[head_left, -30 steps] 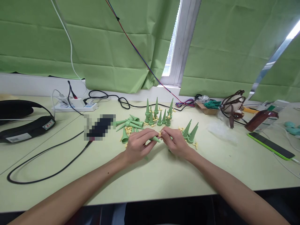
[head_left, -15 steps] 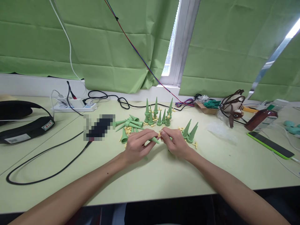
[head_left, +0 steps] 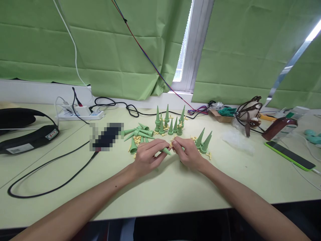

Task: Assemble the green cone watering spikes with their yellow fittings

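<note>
My left hand [head_left: 151,153] is closed around a green spike [head_left: 167,151], whose pointed end sticks out toward the right. Close beside it, my right hand [head_left: 186,152] pinches a small yellow piece [head_left: 171,145] between thumb and finger. Something green shows partly behind the right fingers. Several green cones [head_left: 171,128] stand upright behind my hands with yellow pieces among them. Loose green spikes [head_left: 140,133] and yellow bits lie in a pile beyond my left hand. Two more upright cones [head_left: 205,143] are right of my right hand, near a yellow piece [head_left: 209,155].
A power strip [head_left: 80,115] and a black headset-like device [head_left: 30,139] are on the left, with a looping cable. At the right lie a phone [head_left: 289,155], a brown bottle [head_left: 280,129], clear plastic [head_left: 237,141] and a cardboard box [head_left: 220,116].
</note>
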Action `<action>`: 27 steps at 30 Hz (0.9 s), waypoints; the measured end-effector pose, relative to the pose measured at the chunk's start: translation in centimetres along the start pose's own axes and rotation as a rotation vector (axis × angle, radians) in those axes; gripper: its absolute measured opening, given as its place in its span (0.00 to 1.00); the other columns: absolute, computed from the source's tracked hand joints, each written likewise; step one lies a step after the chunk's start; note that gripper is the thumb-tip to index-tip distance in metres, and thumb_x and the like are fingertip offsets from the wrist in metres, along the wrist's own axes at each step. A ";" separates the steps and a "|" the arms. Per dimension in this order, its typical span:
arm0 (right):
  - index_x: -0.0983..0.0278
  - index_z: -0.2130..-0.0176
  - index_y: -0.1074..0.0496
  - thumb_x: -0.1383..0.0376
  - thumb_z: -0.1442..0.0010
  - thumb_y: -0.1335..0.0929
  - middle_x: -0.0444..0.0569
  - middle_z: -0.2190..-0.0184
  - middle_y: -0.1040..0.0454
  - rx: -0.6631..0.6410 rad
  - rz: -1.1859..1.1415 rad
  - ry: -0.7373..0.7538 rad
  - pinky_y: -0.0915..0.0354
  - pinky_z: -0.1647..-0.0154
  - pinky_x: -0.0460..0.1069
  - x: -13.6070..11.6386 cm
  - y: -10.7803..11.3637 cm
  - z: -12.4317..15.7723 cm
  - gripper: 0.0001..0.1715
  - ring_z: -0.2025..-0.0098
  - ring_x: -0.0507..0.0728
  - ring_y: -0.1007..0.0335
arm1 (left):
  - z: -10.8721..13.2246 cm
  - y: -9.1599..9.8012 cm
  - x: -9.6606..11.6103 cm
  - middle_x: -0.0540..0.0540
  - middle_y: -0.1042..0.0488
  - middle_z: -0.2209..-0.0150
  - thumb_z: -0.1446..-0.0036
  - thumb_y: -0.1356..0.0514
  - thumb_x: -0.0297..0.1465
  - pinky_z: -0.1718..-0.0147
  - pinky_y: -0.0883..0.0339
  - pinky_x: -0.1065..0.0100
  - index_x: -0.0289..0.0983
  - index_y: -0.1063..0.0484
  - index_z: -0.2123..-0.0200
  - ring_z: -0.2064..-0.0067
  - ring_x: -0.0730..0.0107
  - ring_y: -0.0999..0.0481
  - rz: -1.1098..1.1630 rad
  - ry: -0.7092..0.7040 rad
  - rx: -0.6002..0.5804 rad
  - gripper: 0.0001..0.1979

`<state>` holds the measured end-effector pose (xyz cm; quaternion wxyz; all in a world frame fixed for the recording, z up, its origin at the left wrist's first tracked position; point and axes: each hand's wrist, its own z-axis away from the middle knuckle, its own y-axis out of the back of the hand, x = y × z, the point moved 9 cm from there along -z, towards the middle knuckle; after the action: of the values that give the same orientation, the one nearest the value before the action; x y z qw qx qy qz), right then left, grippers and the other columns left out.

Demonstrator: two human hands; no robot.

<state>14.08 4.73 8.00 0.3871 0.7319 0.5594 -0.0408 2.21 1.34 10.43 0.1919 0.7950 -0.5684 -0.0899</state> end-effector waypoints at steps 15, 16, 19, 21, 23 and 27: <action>0.62 0.75 0.43 0.66 0.30 0.42 0.40 0.80 0.41 -0.007 -0.005 -0.019 0.47 0.74 0.45 0.1 0.0 -0.1 0.19 0.79 0.48 0.47 | 0.2 -0.1 -0.1 0.47 0.21 0.67 0.45 0.39 0.18 0.79 0.41 0.76 0.37 0.27 0.62 0.74 0.78 0.27 -0.016 0.004 0.000 0.10; 0.62 0.75 0.43 0.66 0.30 0.42 0.40 0.80 0.41 -0.009 -0.005 -0.021 0.47 0.74 0.45 0.1 -0.1 -0.1 0.19 0.79 0.48 0.47 | 0.2 -0.1 -0.1 0.46 0.21 0.67 0.45 0.39 0.18 0.79 0.41 0.76 0.37 0.27 0.62 0.74 0.78 0.27 -0.018 0.002 0.001 0.10; 0.62 0.75 0.44 0.65 0.30 0.42 0.40 0.81 0.42 -0.014 -0.006 -0.032 0.47 0.74 0.45 0.2 -0.1 -0.1 0.20 0.79 0.48 0.47 | 0.1 0.0 0.0 0.47 0.21 0.67 0.45 0.40 0.18 0.79 0.39 0.76 0.37 0.27 0.63 0.73 0.78 0.26 -0.023 0.000 0.006 0.09; 0.62 0.75 0.44 0.65 0.30 0.42 0.40 0.81 0.42 -0.014 -0.008 -0.037 0.47 0.74 0.45 0.2 -0.1 -0.1 0.20 0.79 0.48 0.48 | 0.1 0.0 0.0 0.47 0.21 0.68 0.45 0.40 0.18 0.78 0.38 0.77 0.37 0.27 0.62 0.73 0.78 0.26 -0.023 -0.002 0.009 0.10; 0.62 0.75 0.44 0.65 0.30 0.42 0.40 0.81 0.42 -0.015 -0.012 -0.040 0.47 0.74 0.45 0.3 -0.1 0.0 0.20 0.79 0.48 0.48 | 0.1 0.0 0.1 0.47 0.21 0.67 0.45 0.40 0.18 0.77 0.37 0.76 0.37 0.27 0.62 0.72 0.77 0.25 -0.017 -0.006 0.009 0.10; 0.62 0.75 0.44 0.65 0.30 0.42 0.40 0.80 0.42 -0.019 -0.021 -0.050 0.47 0.73 0.45 0.4 -0.2 0.0 0.20 0.79 0.48 0.48 | 0.1 0.0 0.0 0.46 0.21 0.67 0.45 0.39 0.18 0.77 0.37 0.76 0.37 0.27 0.62 0.71 0.76 0.25 -0.023 -0.009 0.008 0.10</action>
<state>14.06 5.06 7.72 0.4075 0.7208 0.5577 -0.0577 2.21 1.31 10.29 0.1851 0.8020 -0.5602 -0.0932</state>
